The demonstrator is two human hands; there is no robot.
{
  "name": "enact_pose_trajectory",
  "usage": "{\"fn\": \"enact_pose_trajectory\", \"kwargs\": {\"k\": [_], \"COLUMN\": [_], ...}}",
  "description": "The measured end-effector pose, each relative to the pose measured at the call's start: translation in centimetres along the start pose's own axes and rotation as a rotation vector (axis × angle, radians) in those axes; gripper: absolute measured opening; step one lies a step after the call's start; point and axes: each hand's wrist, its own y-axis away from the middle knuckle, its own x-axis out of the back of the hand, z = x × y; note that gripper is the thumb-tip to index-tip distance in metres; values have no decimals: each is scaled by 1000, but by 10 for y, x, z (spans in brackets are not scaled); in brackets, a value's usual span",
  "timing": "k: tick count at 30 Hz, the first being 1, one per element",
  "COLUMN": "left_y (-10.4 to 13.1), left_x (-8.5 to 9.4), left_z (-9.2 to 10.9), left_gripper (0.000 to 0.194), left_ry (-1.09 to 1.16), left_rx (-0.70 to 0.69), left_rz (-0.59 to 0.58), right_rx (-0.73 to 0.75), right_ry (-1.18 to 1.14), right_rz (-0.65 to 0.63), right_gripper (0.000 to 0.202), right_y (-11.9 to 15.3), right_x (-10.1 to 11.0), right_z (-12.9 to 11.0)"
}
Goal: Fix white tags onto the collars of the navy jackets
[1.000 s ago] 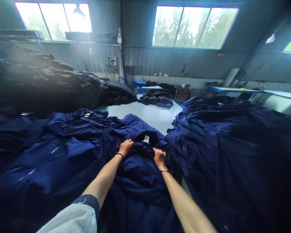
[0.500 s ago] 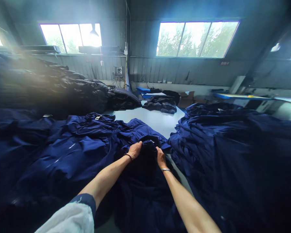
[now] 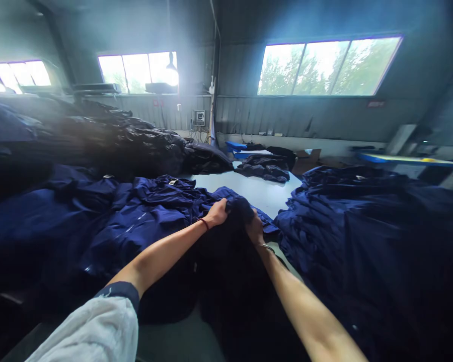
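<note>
A dark garment [image 3: 230, 261] hangs between my two hands at the centre of the head view, its upper part raised and its lower part draping toward me. My left hand [image 3: 216, 213] is closed on its upper left edge, with a dark red bracelet at the wrist. On the other side my right hand [image 3: 254, 229] grips the upper right edge; its fingertips are partly hidden by the cloth. Blue garments [image 3: 132, 221] lie in a wide heap to the left, one showing a small white label [image 3: 173, 181].
Another tall stack of navy garments [image 3: 335, 226] stands on the right. A black pile [image 3: 136, 141] rises at the back left. Behind my hands is a white tabletop [image 3: 219, 181] bearing dark folded clothes [image 3: 266, 167]. Farther right is a blue-edged table [image 3: 400, 159].
Both hands have lifted the dark garment's edge higher, and more of its cloth now hangs between them. The camera view has turned slightly left.
</note>
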Motion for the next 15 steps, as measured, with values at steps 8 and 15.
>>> {"fn": "enact_pose_trajectory", "kwargs": {"k": [8, 15], "left_y": [-1, 4], "left_x": [88, 186], "left_z": [59, 88], "left_gripper": [14, 6], "left_ry": [-11, 213], "left_rx": [180, 285], "left_rz": [67, 39], "right_rx": [87, 61], "right_ry": [-108, -204], "right_rz": [44, -31], "right_gripper": [22, 41], "right_y": [-33, -64], "right_x": [-13, -44], "right_z": [-85, -172]}}
